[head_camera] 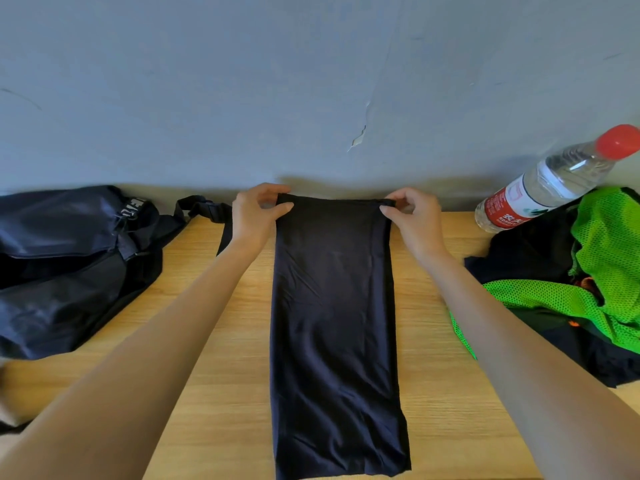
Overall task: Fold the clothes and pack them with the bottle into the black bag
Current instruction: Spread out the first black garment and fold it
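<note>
A: What is in the middle of the wooden table point(221, 393)?

B: A dark cloth point(334, 323). It is folded into a long strip. It runs from the near edge to the far side, close to the grey wall point(242, 81).

A: What are the hands doing?

B: The left hand point(254, 216) pinches the far left corner of the cloth between thumb and fingers. The right hand point(414, 218) pinches the far right corner the same way. Both arms reach out, one on each side of the strip.

A: Where is the black bag point(65, 258)?

B: It lies on the left side of the table. It looks floppy. One strap point(207, 206) reaches toward the left hand.

A: And the bottle point(550, 181)?

B: It is far on the right. It is clear with a red cap and a red label. It leans over, with its top tilted to the right.

A: Are there more clothes?

B: Yes. A bright green mesh top point(602, 271) sits in a heap on the right, just near the bottle. Some dark clothes point(533, 258) lie under and beside it. The heap is not folded.
</note>
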The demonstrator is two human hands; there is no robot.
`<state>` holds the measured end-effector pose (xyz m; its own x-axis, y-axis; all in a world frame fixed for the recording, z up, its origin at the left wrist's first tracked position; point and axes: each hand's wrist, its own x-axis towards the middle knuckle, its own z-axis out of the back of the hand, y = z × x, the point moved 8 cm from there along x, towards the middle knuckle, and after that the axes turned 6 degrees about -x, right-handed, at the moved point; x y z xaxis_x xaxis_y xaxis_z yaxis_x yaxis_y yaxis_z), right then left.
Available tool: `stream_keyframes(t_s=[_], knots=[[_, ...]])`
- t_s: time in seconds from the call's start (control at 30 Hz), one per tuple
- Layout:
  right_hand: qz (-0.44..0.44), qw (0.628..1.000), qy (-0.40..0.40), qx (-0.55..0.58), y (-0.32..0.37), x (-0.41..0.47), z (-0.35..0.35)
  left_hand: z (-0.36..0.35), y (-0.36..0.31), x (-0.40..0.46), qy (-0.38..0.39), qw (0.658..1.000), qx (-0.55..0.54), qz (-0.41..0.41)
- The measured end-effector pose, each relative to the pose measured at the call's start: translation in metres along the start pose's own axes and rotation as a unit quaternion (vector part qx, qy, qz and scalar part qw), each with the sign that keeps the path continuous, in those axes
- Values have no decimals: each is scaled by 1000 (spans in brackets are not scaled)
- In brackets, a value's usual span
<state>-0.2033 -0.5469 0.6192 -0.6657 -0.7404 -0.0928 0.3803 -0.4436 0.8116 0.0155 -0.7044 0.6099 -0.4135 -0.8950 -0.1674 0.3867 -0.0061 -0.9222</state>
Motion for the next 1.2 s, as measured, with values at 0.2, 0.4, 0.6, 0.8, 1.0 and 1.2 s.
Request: stream_keyframes(t_s=[0.2,0.4,0.6,0.8,1.0,1.2], knots=[[15,999,-23,47,28,0,22,15,-31,-3,3,999,-31,-38],[38,994,-4,98,56,-27,39,26,-49,-24,57,995,-70,-47],[41,995,13,92,52,-80,45,33,-36,-73,110,990,-89,-26],[37,994,63,82,29,-142,36,34,-15,-136,153,985,-78,-26],[61,991,78,94,20,-191,42,40,-2,-195,150,983,-105,-23],[56,991,95,78,4,-233,41,35,16,-245,173,982,-75,-25]])
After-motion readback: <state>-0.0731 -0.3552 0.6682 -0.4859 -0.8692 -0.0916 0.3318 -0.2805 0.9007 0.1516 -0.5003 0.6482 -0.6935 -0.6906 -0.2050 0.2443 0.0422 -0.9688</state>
